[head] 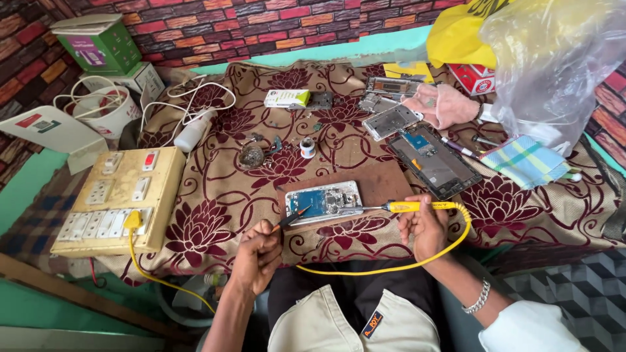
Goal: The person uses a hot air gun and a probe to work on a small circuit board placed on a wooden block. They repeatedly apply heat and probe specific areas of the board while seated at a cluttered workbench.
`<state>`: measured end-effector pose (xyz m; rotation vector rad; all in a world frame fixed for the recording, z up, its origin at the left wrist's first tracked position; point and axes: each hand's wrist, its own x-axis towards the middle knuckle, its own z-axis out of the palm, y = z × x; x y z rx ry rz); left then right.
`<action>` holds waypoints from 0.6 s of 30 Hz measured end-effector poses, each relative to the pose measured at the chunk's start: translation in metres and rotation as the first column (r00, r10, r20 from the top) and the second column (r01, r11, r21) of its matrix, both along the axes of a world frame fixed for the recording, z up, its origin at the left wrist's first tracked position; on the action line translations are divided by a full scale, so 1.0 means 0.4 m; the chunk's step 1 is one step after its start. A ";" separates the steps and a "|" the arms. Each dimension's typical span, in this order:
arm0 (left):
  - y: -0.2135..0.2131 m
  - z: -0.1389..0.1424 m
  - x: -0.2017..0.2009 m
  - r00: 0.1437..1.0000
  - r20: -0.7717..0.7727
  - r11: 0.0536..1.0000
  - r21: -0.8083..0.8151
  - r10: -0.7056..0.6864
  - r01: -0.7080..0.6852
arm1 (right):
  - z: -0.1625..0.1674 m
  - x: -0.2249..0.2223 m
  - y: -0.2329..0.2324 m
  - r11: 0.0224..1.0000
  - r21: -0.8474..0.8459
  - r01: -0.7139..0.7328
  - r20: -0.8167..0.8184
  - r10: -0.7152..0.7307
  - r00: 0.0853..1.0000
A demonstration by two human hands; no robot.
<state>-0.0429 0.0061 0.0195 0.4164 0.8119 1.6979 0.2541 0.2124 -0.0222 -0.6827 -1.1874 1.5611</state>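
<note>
Soldering on the opened phone with bare blue circuit board (324, 201), which lies on the brown board on the floral-cloth tabletop (215, 195). Right hand (425, 227) grips the yellow-handled soldering iron (407, 206), tip at the phone's edge. Left hand (257, 251) clenches dark tweezers (291, 218) touching the phone. Back cover off; reassembly looks pending.

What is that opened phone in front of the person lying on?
The opened phone with the blue board lies on a brown wooden slab, itself on the maroon-flowered cloth. What the cloth covers is hidden.
</note>
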 end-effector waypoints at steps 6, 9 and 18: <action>0.014 0.004 0.009 0.957 -0.249 0.970 -0.149 0.150 -0.191 | 0.003 0.002 -0.002 1.000 -0.008 -0.004 0.014 0.004 1.000; 0.016 0.007 0.016 0.888 -0.404 0.953 -0.106 0.220 -0.285 | 0.005 0.003 -0.005 1.000 -0.006 0.000 0.025 0.000 1.000; 0.005 0.006 0.012 0.916 -0.182 0.932 0.015 0.358 -0.361 | 0.004 0.003 -0.006 1.000 0.007 -0.008 0.019 0.008 1.000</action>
